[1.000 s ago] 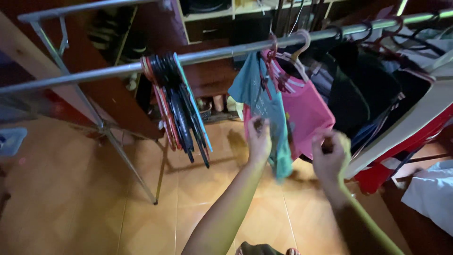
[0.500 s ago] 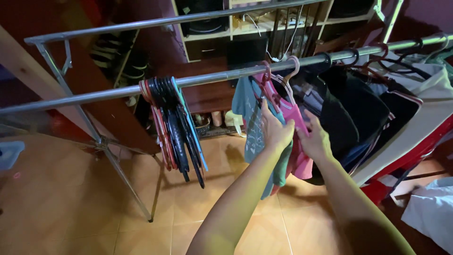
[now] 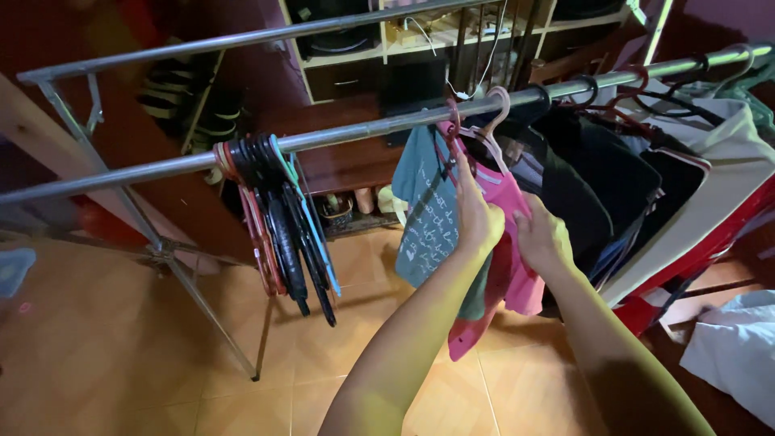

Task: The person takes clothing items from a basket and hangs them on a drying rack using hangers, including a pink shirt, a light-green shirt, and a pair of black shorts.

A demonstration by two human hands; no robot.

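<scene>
While on its hanger, pink shirt (image 3: 517, 266) rumpled.

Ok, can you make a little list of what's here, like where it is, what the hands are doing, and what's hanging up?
Place: metal clothes rack on an orange tiled floor
Left hand: on the teal shirt
Right hand: on the pink shirt
Hanging: both shirts on hangers, dark clothes to the right
Spare: bunch of empty hangers on the rail
Behind: shelf unit
</scene>
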